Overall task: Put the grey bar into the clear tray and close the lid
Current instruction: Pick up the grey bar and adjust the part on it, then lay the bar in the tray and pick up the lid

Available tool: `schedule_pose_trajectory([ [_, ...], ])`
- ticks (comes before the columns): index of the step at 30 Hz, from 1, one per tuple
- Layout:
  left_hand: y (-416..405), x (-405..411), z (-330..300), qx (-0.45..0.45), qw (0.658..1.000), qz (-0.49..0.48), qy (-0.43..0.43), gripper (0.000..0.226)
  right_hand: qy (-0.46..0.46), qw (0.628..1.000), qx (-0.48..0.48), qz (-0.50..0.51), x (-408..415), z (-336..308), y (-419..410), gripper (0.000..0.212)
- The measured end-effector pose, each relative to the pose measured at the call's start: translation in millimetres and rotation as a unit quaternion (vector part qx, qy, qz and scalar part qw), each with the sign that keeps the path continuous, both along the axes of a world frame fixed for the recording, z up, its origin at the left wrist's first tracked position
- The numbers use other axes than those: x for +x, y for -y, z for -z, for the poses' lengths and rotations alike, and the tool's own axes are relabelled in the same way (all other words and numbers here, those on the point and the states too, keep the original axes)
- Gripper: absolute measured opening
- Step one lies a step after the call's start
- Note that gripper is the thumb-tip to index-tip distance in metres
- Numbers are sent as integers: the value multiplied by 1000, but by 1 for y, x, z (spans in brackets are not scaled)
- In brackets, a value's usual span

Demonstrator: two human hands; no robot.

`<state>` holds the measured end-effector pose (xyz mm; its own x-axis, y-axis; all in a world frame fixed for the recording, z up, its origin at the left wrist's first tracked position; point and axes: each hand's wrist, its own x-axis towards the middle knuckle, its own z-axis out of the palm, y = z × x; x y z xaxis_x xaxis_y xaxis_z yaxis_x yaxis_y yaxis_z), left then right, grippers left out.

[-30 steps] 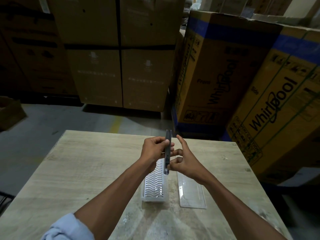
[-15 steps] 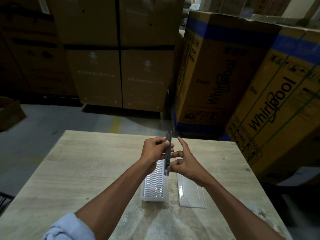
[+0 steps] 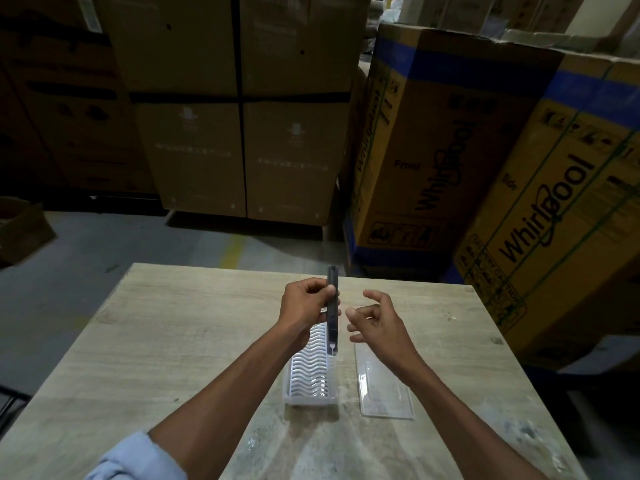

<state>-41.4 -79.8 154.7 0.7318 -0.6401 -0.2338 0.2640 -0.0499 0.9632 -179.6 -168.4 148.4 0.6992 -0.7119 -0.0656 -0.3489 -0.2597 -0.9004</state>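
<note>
My left hand (image 3: 306, 304) grips the grey bar (image 3: 332, 332) near its upper half and holds it upright, edge-on to the camera, above the far end of the clear tray (image 3: 311, 398). The tray lies on the wooden table (image 3: 173, 341) and has a wavy ribbed inside. Its flat clear lid (image 3: 386, 393) lies on the table just to the right of it, apart from the tray. My right hand (image 3: 375, 315) hovers to the right of the bar with fingers spread, touching nothing.
Large cardboard boxes (image 3: 433, 143) stand on the floor close behind and to the right of the table. More stacked boxes (image 3: 242, 109) fill the back. A small open box (image 3: 20, 230) sits on the floor at far left.
My right hand has let go of the bar and moved away to the right with its fingers apart. My left hand still holds the bar upright in the same place.
</note>
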Motion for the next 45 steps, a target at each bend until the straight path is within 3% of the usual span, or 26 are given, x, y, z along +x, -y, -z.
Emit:
schedule_pose_trajectory([
  [2,2,0,2,1,1000,-8,-6,14,6,997,-71,30,-1,4,-7,39],
  [6,5,0,3,0,1000,-12,-15,10,12,985,-170,4,0,9,-20,19],
  [15,6,2,4,5,1000,-23,-12,10,-36,966,-255,-9,12,18,-29,19],
  [37,3,7,19,56,998,-22,-13,13,-92,965,-247,1,21,22,-39,18],
  [40,-5,10,18,101,993,-46,30,35,-120,963,-240,1,25,27,-40,19],
  [45,-27,16,23,133,982,-71,117,37,-180,958,-222,0,33,43,-39,14],
])
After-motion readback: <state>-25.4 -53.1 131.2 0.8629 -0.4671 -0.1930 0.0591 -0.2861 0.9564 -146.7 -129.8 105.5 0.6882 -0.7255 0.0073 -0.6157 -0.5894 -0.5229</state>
